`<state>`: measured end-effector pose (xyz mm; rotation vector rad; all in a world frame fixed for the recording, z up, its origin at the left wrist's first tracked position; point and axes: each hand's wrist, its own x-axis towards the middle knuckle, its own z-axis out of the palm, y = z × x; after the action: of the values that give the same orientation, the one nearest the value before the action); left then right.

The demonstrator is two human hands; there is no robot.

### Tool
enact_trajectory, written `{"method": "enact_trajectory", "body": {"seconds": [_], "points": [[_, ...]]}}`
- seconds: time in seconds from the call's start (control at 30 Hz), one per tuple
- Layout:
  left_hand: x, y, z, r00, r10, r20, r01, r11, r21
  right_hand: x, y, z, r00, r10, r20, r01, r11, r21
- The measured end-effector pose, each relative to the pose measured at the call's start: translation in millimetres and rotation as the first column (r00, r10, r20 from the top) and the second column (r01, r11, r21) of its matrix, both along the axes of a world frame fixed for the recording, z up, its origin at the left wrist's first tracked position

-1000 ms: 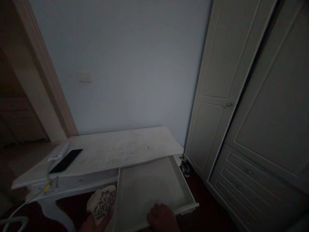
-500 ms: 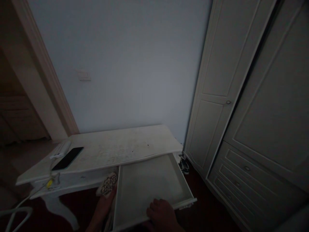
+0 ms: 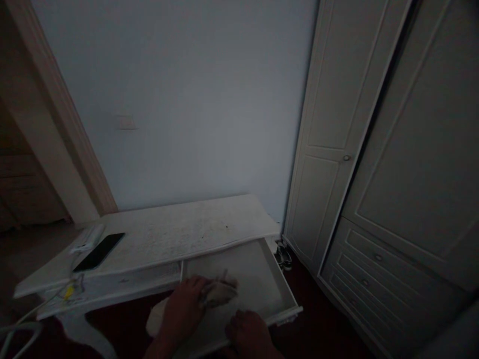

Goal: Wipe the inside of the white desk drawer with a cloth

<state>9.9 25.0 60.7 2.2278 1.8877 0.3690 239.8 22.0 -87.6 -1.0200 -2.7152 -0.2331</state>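
Clock directions run from the middle of the pulled-out drawer. At 9 o'clock, the person's left grip and the blurred pale bundle it holds block the inside; at 6, the right grip covers part of the front edge. Open room inside lies from 1 to 3. At 12, the worktop covers the drawer's back. A dark phone takes up worktop space at 10. Floor shows at 3, between drawer and wardrobe; shoes obstruct it at 2.
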Motion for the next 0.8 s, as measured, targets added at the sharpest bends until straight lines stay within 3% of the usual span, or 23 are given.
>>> {"method": "enact_trajectory", "body": {"seconds": [0.1, 0.2, 0.3, 0.43, 0.57, 0.67, 0.8], "points": [[27, 30, 19.4, 0.963, -0.152, -0.222, 0.13, 0.985, -0.111, -4, 6, -10.8, 1.0, 0.019, 0.003, -0.019, 0.997, 0.073], [43, 54, 23.2, 0.94, -0.176, -0.291, 0.174, 0.984, -0.031, -3, 5, -8.6, 1.0, 0.014, 0.004, -0.015, 0.995, 0.095], [52, 63, 5.1, 0.941, -0.216, -0.261, 0.23, 0.973, 0.025, 0, 2, -1.2, 1.0, 0.012, 0.013, -0.013, 0.999, 0.053], [56, 55, -28.6, 0.942, -0.278, -0.189, 0.26, 0.959, -0.115, -3, 2, -2.9, 1.0, 0.019, 0.002, -0.019, 1.0, 0.024], [51, 52, -38.4, 0.958, -0.279, -0.068, 0.27, 0.956, -0.114, -6, 2, -4.6, 0.999, 0.017, -0.029, -0.017, 1.0, -0.02], [41, 53, -41.1, 0.96, -0.275, 0.056, 0.279, 0.954, -0.106, -2, -2, 12.9, 0.985, -0.031, -0.17, 0.008, 0.991, -0.132], [28, 52, -56.8, 0.958, -0.198, 0.207, 0.223, 0.969, -0.109, 6, 4, 56.1, 0.87, -0.192, -0.455, 0.06, 0.956, -0.288]]}}
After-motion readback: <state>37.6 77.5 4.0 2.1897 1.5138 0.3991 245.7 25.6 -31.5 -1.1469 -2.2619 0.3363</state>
